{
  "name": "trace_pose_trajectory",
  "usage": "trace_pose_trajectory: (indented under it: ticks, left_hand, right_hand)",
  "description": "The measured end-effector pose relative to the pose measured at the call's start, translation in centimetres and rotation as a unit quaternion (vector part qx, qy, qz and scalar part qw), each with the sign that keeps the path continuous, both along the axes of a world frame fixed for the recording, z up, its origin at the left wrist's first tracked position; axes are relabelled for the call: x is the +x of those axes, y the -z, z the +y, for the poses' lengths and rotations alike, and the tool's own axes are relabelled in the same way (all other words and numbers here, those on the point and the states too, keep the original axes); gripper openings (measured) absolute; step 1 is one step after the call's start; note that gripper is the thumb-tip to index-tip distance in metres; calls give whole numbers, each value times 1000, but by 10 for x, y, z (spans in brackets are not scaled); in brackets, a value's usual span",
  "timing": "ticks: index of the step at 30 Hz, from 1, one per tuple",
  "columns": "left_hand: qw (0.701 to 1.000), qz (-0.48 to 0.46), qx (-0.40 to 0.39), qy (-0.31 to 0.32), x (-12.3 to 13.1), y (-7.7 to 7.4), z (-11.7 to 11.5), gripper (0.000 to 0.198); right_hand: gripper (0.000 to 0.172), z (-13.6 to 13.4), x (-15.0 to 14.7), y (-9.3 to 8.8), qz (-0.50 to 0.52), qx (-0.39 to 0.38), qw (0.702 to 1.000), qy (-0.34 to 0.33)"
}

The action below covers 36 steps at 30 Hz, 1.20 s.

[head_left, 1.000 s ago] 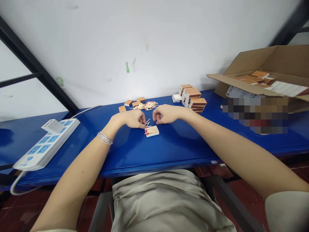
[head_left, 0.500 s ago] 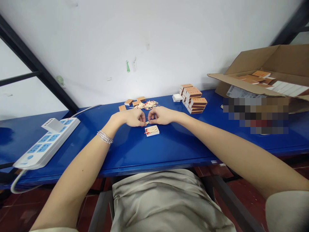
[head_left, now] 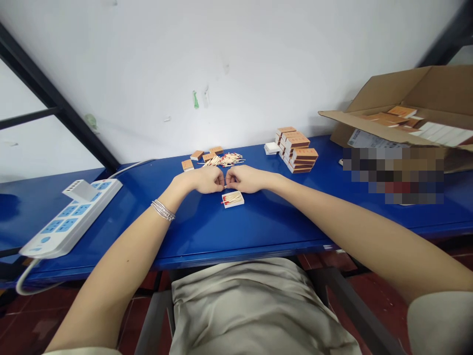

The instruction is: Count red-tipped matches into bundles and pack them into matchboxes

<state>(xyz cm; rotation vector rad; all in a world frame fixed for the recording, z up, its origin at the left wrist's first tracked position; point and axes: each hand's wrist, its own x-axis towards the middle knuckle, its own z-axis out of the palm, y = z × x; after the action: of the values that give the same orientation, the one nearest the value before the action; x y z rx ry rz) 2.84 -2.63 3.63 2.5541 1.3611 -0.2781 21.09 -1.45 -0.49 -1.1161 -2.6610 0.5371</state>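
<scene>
My left hand (head_left: 210, 179) and my right hand (head_left: 244, 178) meet above the blue table, fingers pinched. Between their fingertips a small pale bit of matchstick (head_left: 226, 187) shows; most of it is hidden by the fingers, and I cannot tell how many there are. Just in front of the hands lies a white matchbox tray (head_left: 233, 204), partly filled with red-tipped matches whose heads point left. Behind the hands a loose pile of matches (head_left: 231, 159) spreads on the table, next to several brown matchbox sleeves (head_left: 187, 165).
At the back right stands a stack of matchboxes (head_left: 295, 148), with white trays (head_left: 271, 148) to its left. An open cardboard carton (head_left: 354, 118) holding more matchboxes is at the far right. A white power strip (head_left: 81, 214) with a cable lies on the left.
My hands have drawn closer together, and the matchstick between them, plainer before, is now mostly covered by the fingers. The tray and the piles stay where they were.
</scene>
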Motion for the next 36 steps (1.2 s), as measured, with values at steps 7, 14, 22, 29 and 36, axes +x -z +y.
trace_pose_trajectory:
  ticks: [7,14,22,29,36]
  left_hand:
    - [999,34,22,7,3,-1,-3,22]
    - [1000,-24,9,11,5,-10,-9,21]
    - [983,-145,-84,-71,-9,-16,2,40]
    - [984,-125,-90,-89,-25,-4,20,44]
    - [985,-121,-84,-88,-18,-2,16,41]
  right_hand:
    - [13,-2,-1,1,12,14,1000,-9]
    - [11,-6,4,-14,-9,7,1000,-1]
    - [5,-35,14,-53,-104,-46,993,-18]
    - [8,-40,5,-46,-130,-45,990,-27]
    - [2,-31,7,-38,-68,-58,995,-48]
